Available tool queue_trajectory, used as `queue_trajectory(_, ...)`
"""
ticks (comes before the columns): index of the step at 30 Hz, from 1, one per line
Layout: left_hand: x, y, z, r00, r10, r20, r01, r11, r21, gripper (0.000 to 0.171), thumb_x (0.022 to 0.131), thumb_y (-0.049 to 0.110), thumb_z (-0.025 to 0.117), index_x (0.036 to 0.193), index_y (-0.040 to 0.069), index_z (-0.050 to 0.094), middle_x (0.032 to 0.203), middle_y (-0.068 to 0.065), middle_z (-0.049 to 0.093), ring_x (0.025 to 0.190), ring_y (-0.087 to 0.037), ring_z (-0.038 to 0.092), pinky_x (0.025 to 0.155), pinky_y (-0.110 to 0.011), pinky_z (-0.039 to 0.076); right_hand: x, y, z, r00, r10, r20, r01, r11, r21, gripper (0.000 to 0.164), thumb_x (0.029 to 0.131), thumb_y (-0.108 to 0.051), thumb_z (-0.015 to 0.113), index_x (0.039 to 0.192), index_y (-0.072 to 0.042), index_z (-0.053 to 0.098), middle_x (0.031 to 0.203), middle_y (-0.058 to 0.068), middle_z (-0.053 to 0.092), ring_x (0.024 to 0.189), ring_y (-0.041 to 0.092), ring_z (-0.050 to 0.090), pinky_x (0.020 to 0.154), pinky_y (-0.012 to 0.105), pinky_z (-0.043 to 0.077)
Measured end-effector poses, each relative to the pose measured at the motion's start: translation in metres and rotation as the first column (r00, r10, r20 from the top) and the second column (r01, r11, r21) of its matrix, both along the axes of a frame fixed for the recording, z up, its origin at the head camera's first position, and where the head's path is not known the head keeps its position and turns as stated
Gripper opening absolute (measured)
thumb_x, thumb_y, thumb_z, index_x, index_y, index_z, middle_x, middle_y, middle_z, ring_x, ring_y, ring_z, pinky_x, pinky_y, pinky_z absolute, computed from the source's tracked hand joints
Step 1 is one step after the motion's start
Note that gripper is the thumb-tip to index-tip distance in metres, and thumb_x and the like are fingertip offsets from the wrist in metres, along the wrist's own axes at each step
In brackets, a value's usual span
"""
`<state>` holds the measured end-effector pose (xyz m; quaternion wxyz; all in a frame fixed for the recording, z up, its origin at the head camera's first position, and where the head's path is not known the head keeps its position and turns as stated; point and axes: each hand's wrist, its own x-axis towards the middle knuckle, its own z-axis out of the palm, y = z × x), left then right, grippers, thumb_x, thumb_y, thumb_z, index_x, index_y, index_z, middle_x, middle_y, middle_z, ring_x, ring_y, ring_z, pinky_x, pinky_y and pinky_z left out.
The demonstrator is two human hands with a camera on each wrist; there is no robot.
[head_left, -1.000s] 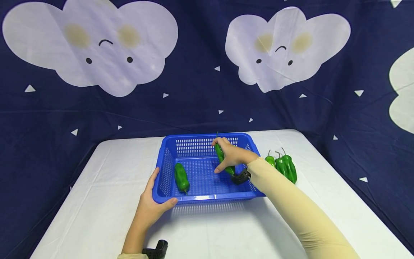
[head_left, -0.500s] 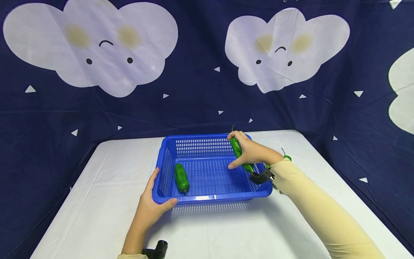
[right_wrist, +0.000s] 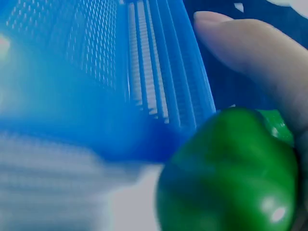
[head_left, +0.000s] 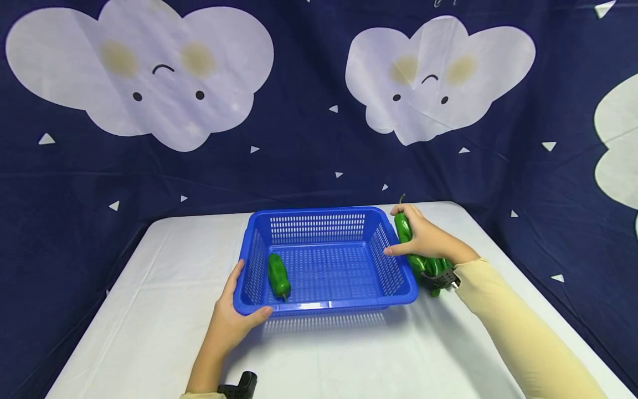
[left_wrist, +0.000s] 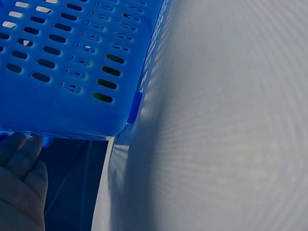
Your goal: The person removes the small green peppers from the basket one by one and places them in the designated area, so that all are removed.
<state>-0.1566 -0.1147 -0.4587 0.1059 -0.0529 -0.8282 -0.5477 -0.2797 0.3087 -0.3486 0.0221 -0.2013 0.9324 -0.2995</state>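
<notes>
A blue plastic basket (head_left: 349, 303) stands on the white table, with one long green pepper (head_left: 278, 275) lying in its left part. At the basket's front left corner my left hand (head_left: 233, 317) grips the rim, thumb along the front and fingers at the side. Its fingertips (left_wrist: 33, 144) show against the basket's edge in the left wrist view. My right hand (head_left: 426, 237) holds another green pepper (head_left: 402, 227) just outside the basket's right rim, stem pointing away. The right wrist view shows that pepper's rounded end large and close, beside the basket wall (right_wrist: 168, 62).
More green peppers (head_left: 438, 267) lie on the table right of the basket, partly covered by my right hand and wrist. The white tablecloth (head_left: 164, 310) runs out to both sides. Behind the table hangs a dark blue curtain (head_left: 299, 172) with cloud prints.
My right hand has carried its pepper rightward from above the basket to outside the right rim. The left hand, the basket and the pepper inside have stayed in place.
</notes>
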Motion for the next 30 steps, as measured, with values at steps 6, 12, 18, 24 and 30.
queue_trajectory(6, -0.001, 0.000, 0.000, 1.000, -0.004, -0.002, 0.004, 1.000, 0.002, 0.114, 0.071, 0.024, 0.088, 0.160, 0.026, 0.016, 0.156, -0.027, 0.035, 0.137, -0.049, 0.042, 0.106, -0.063, 0.042, -0.004, 0.034, -0.017, 0.994, -0.106, -0.035, 0.107, 0.994, 0.033, 0.086, 0.080, -0.045, 0.081, 0.137, -0.005, 0.031, 0.136, 0.026, 0.032, 0.119, 0.040, 0.041, 0.106, 0.061, 0.036)
queue_trajectory(12, -0.002, 0.001, -0.001, 1.000, -0.007, 0.000, 0.007, 1.000, 0.011, 0.113, 0.071, 0.023, 0.088, 0.160, 0.026, 0.017, 0.156, -0.026, 0.036, 0.138, -0.048, 0.043, 0.106, -0.062, 0.042, -0.007, 0.064, -0.039, 0.984, -0.177, -0.015, 0.177, 0.982, 0.062, 0.088, 0.081, -0.048, 0.079, 0.137, -0.001, 0.030, 0.137, 0.030, 0.030, 0.124, 0.044, 0.038, 0.107, 0.066, 0.033)
queue_trajectory(18, -0.001, 0.000, -0.001, 1.000, -0.005, -0.003, 0.005, 1.000, 0.007, 0.114, 0.071, 0.024, 0.087, 0.160, 0.026, 0.016, 0.156, -0.026, 0.035, 0.138, -0.049, 0.042, 0.106, -0.062, 0.042, -0.009, 0.079, -0.054, 0.980, -0.197, -0.006, 0.196, 0.976, 0.099, 0.092, 0.079, -0.053, 0.078, 0.137, 0.001, 0.031, 0.134, 0.030, 0.032, 0.127, 0.045, 0.037, 0.108, 0.066, 0.032)
queue_trajectory(24, 0.000, 0.000, -0.001, 1.000, -0.007, -0.002, 0.007, 1.000, 0.012, 0.113, 0.072, 0.022, 0.087, 0.160, 0.028, 0.016, 0.156, -0.026, 0.034, 0.137, -0.050, 0.042, 0.105, -0.063, 0.043, -0.007, 0.083, -0.066, 0.972, -0.232, 0.027, 0.224, 0.959, 0.175, 0.098, 0.078, -0.059, 0.077, 0.139, 0.001, 0.030, 0.125, 0.029, 0.034, 0.113, 0.044, 0.046, 0.100, 0.065, 0.041)
queue_trajectory(30, -0.001, 0.000, -0.002, 1.000, -0.004, 0.003, 0.004, 1.000, 0.013, 0.112, 0.071, 0.024, 0.087, 0.159, 0.029, 0.017, 0.157, -0.025, 0.034, 0.138, -0.049, 0.041, 0.106, -0.063, 0.042, -0.006, 0.082, -0.076, 0.965, -0.264, 0.000, 0.256, 0.935, 0.245, 0.093, 0.080, -0.062, 0.072, 0.139, -0.001, 0.034, 0.123, 0.034, 0.039, 0.113, 0.050, 0.046, 0.092, 0.067, 0.043)
